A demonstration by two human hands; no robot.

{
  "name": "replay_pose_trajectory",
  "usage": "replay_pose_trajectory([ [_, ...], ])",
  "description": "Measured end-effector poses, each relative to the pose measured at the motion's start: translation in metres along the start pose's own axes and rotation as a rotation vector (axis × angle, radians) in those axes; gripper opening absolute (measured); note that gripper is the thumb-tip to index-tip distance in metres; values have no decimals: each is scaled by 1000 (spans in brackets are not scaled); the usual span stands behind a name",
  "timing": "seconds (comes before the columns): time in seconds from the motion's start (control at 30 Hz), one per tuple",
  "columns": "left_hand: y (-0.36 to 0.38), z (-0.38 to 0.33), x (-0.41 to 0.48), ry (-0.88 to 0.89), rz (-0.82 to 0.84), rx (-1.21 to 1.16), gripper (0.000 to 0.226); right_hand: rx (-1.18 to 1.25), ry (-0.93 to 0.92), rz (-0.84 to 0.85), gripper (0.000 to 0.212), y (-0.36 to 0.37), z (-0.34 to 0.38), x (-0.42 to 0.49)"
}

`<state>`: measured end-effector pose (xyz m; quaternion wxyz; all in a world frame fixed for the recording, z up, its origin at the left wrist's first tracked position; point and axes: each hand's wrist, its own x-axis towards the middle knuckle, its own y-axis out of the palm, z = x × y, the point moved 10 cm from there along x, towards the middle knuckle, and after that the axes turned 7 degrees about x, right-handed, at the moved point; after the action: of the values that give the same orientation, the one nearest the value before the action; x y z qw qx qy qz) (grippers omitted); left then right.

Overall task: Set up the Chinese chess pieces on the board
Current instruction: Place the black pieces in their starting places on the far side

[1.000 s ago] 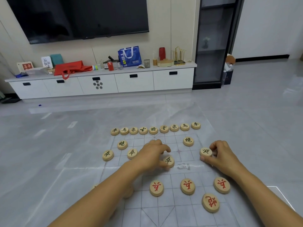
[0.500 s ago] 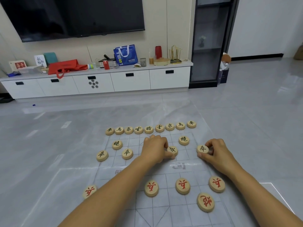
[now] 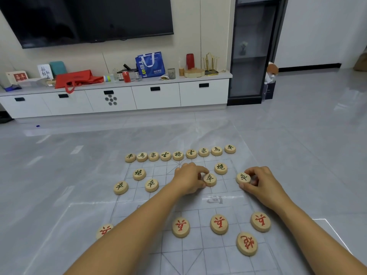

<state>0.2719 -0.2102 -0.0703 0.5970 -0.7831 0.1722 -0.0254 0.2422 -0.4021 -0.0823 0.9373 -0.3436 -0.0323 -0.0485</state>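
Observation:
A clear plastic chess board [image 3: 216, 253] lies on the floor. Wooden discs with dark green characters fill its far row [image 3: 178, 155], with two cannons and several soldiers below. My left hand [image 3: 188, 179] pinches one green soldier piece [image 3: 210, 179] near the board's middle right. My right hand [image 3: 262, 184] holds another green soldier piece [image 3: 243, 178] at the right edge. Red-lettered pieces [image 3: 219, 224] sit in the near half; my left forearm hides part of that row.
The board lies on a glossy grey tiled floor [image 3: 309, 147]. A white TV cabinet [image 3: 119, 98] with bags and small items stands along the far wall, with a dark glass cabinet [image 3: 252, 56] to its right.
My left hand slid its green soldier away from me and to the right, into line with the other soldiers. My right hand stayed on its soldier at the board's right edge.

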Motion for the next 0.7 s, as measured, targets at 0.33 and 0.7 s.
replay_pose_trajectory([
  [0.33, -7, -3, 4, -16, -117, 24, 43, 0, -16, 4, 40, 1, 1, -1],
  [0.7, -7, 0, 2, -13, -139, -44, 40, -28, -9, -33, 45, 1, 0, 0],
])
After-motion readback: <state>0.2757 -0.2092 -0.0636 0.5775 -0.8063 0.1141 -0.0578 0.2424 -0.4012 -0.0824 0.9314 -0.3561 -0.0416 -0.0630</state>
